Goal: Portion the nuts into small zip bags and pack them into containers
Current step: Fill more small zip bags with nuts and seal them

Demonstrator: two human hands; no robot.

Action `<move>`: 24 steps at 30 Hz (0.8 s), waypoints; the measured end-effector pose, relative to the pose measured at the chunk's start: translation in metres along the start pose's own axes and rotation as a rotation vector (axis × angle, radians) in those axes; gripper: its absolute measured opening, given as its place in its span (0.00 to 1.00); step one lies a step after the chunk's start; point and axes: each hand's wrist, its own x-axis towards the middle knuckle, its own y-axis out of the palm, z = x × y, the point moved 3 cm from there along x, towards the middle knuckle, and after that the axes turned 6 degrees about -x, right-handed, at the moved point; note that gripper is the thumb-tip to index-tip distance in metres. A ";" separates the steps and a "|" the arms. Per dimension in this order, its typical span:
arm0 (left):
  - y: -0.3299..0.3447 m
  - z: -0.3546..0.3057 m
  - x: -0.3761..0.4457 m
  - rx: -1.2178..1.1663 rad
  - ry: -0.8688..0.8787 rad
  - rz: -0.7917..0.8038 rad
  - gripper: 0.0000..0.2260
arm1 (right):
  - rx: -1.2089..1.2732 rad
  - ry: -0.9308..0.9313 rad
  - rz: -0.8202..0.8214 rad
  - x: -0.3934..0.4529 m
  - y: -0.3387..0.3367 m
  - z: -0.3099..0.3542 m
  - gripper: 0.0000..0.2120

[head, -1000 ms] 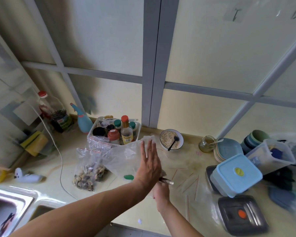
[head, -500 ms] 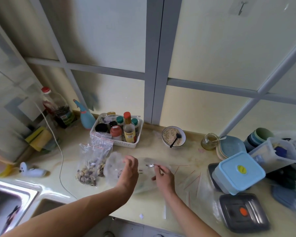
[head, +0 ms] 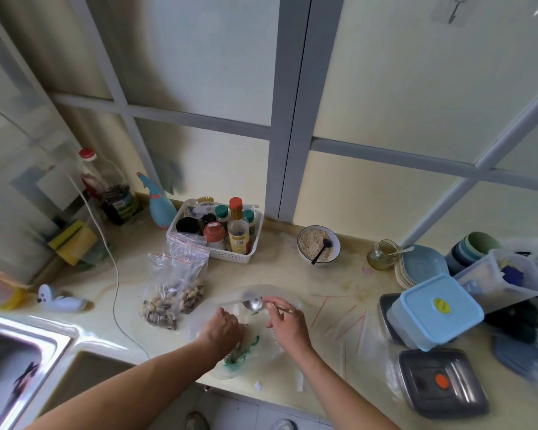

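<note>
A large clear plastic bag (head: 261,352) with green print lies on the counter near the front edge, a few nuts inside. My left hand (head: 222,328) grips the bag's left side. My right hand (head: 288,322) holds a metal spoon (head: 253,304) whose bowl sits at the bag's mouth. Two small zip bags (head: 176,290) with red seal lines stand to the left, partly filled with nuts. Several empty zip bags (head: 343,321) lie flat to the right. A light blue lidded container (head: 434,311) rests on a steel box, and a second steel container (head: 441,381) sits in front.
A white basket of condiment bottles (head: 218,234) stands behind the bags, next to a bowl of oats (head: 319,245) with a black spoon. A jar, stacked plates (head: 420,266), cups and a clear tub crowd the right. The sink (head: 16,367) is at the left, with a white cord trailing across the counter.
The big bag, earlier lifted and spread by my raised left hand, has come down flat on the counter. Both hands dropped onto it, and the spoon now sits at its mouth.
</note>
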 end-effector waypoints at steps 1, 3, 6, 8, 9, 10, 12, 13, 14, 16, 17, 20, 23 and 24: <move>-0.004 0.002 0.000 0.015 -0.021 -0.007 0.14 | -0.058 -0.034 -0.003 0.001 0.001 -0.001 0.11; -0.008 0.004 0.000 0.034 -0.078 -0.030 0.14 | -0.130 -0.076 -0.019 0.004 0.003 -0.005 0.13; -0.007 0.006 0.004 0.068 -0.131 -0.020 0.14 | -0.152 -0.089 -0.084 0.006 0.004 -0.011 0.19; -0.010 0.008 0.004 0.102 -0.159 -0.021 0.14 | -0.167 -0.103 -0.107 0.008 0.005 -0.014 0.23; -0.013 0.009 0.005 0.131 -0.171 -0.023 0.14 | -0.179 -0.112 -0.113 0.008 0.005 -0.015 0.24; -0.017 0.009 0.004 0.171 -0.189 -0.033 0.14 | -0.192 -0.125 -0.123 0.010 0.006 -0.017 0.25; -0.025 0.012 0.005 0.266 -0.235 -0.047 0.15 | -0.223 -0.168 -0.150 0.012 0.006 -0.020 0.25; -0.029 0.014 0.006 0.300 -0.255 -0.048 0.16 | -0.243 -0.193 -0.157 0.013 0.006 -0.020 0.23; -0.032 0.017 0.006 0.330 -0.275 -0.047 0.17 | -0.264 -0.226 -0.157 0.013 0.006 -0.020 0.21; -0.035 0.022 0.007 0.387 -0.323 -0.035 0.21 | -0.307 -0.303 -0.140 0.013 0.008 -0.018 0.17; -0.036 0.025 0.008 0.418 -0.335 -0.039 0.23 | -0.333 -0.327 -0.134 0.012 0.009 -0.018 0.15; -0.040 0.031 0.009 0.454 -0.346 -0.020 0.24 | -0.365 -0.318 -0.166 0.011 0.008 -0.017 0.10; -0.043 0.037 0.008 0.484 -0.308 -0.062 0.23 | -0.426 -0.289 -0.255 0.010 0.005 -0.017 0.10; -0.044 0.038 0.007 0.488 -0.296 -0.071 0.22 | -0.440 -0.281 -0.295 0.011 0.005 -0.017 0.10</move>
